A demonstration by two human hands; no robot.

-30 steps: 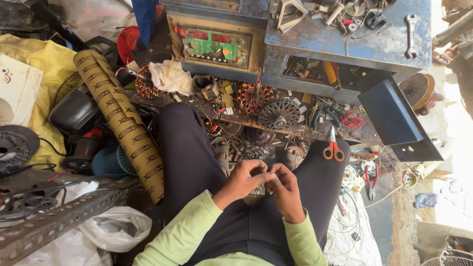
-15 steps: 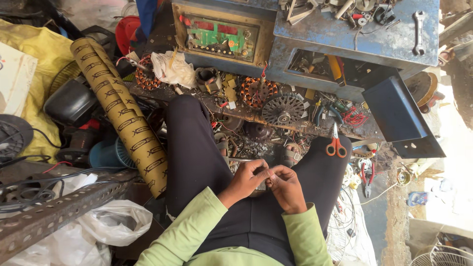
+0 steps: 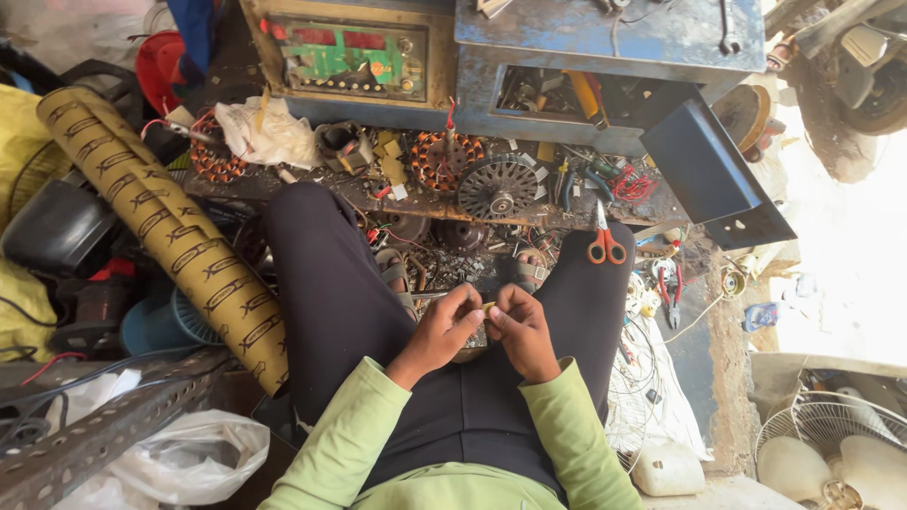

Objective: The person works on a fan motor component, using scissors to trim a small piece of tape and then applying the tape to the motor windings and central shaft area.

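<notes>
Left hand (image 3: 442, 331) and right hand (image 3: 522, 331) pinch a small yellowish piece (image 3: 488, 306); its material cannot be told. Sleeves (image 3: 340, 439) at 6 o'clock: matt light-green knit cloth. Trousers (image 3: 326, 283): dark matt cloth. Worktop (image 3: 586, 33) at 12 o'clock: blue painted metal, scratched and worn rough. Circuit board (image 3: 354, 59) at 11 o'clock: glossy green laminate in a scuffed frame. Stator windings (image 3: 444, 159): shiny copper wire. Finned rotor (image 3: 498, 187): dull grey cast metal. Scissors (image 3: 605, 236) at 2 o'clock: orange plastic handles, bare steel blades. Roll (image 3: 170, 227) at 9 o'clock: matt tan printed paper. Slotted angle bar (image 3: 104, 425) at 8 o'clock: dusty grey metal. Bag (image 3: 189, 458): thin crinkled translucent plastic.
</notes>
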